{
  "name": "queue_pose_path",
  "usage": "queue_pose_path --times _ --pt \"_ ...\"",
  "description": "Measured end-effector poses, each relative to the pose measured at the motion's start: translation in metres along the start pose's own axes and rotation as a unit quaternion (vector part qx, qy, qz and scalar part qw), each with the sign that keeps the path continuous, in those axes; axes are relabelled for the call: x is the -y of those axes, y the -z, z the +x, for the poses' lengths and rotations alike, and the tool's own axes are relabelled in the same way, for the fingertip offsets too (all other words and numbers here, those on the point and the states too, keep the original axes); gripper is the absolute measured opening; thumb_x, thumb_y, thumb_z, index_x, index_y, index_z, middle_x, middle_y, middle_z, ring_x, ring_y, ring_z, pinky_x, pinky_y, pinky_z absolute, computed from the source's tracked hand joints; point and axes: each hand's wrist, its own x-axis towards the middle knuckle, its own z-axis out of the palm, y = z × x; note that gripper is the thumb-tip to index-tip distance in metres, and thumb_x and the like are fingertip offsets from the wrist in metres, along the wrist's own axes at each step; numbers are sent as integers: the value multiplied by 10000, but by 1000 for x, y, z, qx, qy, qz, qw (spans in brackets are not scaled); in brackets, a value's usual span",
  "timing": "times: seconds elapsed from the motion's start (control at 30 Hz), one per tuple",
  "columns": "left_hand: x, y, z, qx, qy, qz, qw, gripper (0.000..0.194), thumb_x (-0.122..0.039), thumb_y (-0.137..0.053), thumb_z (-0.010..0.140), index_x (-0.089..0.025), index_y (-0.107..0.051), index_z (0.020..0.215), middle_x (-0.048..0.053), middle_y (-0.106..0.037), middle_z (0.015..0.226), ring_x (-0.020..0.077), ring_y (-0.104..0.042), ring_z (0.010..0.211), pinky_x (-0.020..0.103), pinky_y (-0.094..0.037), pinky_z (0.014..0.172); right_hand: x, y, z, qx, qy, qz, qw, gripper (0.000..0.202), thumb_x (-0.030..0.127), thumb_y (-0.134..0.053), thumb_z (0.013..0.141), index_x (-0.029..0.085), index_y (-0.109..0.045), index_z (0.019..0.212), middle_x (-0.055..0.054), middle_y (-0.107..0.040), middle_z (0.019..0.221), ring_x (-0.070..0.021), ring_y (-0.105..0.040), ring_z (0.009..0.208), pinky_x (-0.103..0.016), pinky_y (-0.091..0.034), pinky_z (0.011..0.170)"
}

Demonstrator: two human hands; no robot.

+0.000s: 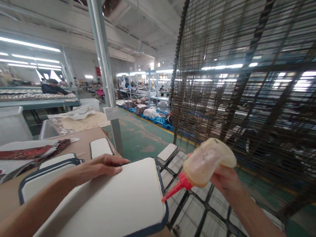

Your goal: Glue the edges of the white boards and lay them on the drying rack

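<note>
A large white panel with a dark blue edge (120,204) fills the lower middle of the head view. My left hand (103,165) grips its far edge, with the thumb on the white face and the fingers partly hidden behind. On the right, my right hand (224,175) is wrapped round a translucent yellowish squeeze bottle (204,162). The bottle is tilted down to the left, and its red nozzle (176,189) has its tip at the panel's right edge. A thin yellowish line runs along that edge above the tip.
Similar panels (50,180) lie on the brown table (81,145) at left, beside red patterned fabric (22,154). A tall wire rack (241,65) rises at right, with panels on its lower mesh (205,216). A metal post (107,64) stands beyond the table. A person (53,88) is at the far left.
</note>
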Motion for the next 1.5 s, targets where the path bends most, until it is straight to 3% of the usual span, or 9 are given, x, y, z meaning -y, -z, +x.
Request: queue_pose_path --times 0.1,0.2,0.53,0.63,0.8,0.97,1.17,1.33,1.5 --pt "-3 5 1 66 22 33 997 439 -301 -709 685 -130 -720 1090 85 -773 867 214 -712 683 257 -542 648 -1 1 -2 0 -1 -5 1000 447 354 -870 554 269 -715 965 -46 -748 851 -328 -696 899 -498 -498 943" --pt "-5 10 2 77 27 29 996 418 -303 -698 701 -148 -719 1089 65 -775 870 206 -716 731 250 -540 690 -4 3 -3 -11 0 -12 1000 473 380 -862 565 270 -702 997 -50 -745 845 -331 -683 935 -501 -483 960" --pt "13 21 8 -3 39 -57 998 460 -271 -769 667 -176 -713 1114 56 -777 877 226 -716 680 270 -553 619 -19 9 -13 -145 54 -27 988 656 406 -885 506 270 -672 1111 -53 -740 814 -308 -691 751 -515 -538 836" --pt "18 25 11 5 26 -47 999 477 -306 -766 688 -194 -697 1147 51 -768 965 231 -715 741 255 -544 621 -24 8 -19 -178 84 -26 980 613 380 -876 545 268 -673 1112 -66 -741 890 -302 -687 813 -476 -544 821" --pt "30 24 17 8 26 -82 996 532 -360 -769 690 -220 -672 1193 46 -772 940 245 -714 807 256 -544 659 -34 9 -29 -237 129 -12 963 530 304 -862 608 282 -678 1105 -33 -735 977 -225 -688 813 -325 -558 756" --pt "40 20 22 -51 15 -102 993 590 -367 -810 640 -200 -671 1187 83 -763 997 227 -719 815 235 -556 662 -39 6 -31 -246 160 -31 955 543 290 -832 662 267 -642 1170 -33 -727 1029 -200 -689 810 -279 -544 751" --pt "50 15 27 -33 10 -138 990 503 -350 -788 682 -221 -680 1157 76 -762 1006 216 -726 808 235 -560 657 -37 0 -23 -258 189 -53 946 422 301 -812 682 270 -676 1080 -9 -741 937 -214 -691 787 -308 -534 760" --pt "53 10 28 -54 7 -160 986 517 -333 -816 651 -205 -687 1135 68 -770 970 219 -730 806 229 -564 647 -40 -4 -21 -267 185 -34 945 405 259 -817 672 277 -688 1055 11 -738 932 -189 -692 793 -277 -529 771" --pt "54 8 27 -51 10 -157 986 599 -351 -831 625 -193 -662 1179 72 -773 947 227 -733 766 239 -565 611 -45 -7 -20 -272 184 -46 943 388 271 -809 671 254 -695 1041 -16 -736 929 -227 -685 835 -344 -525 811"
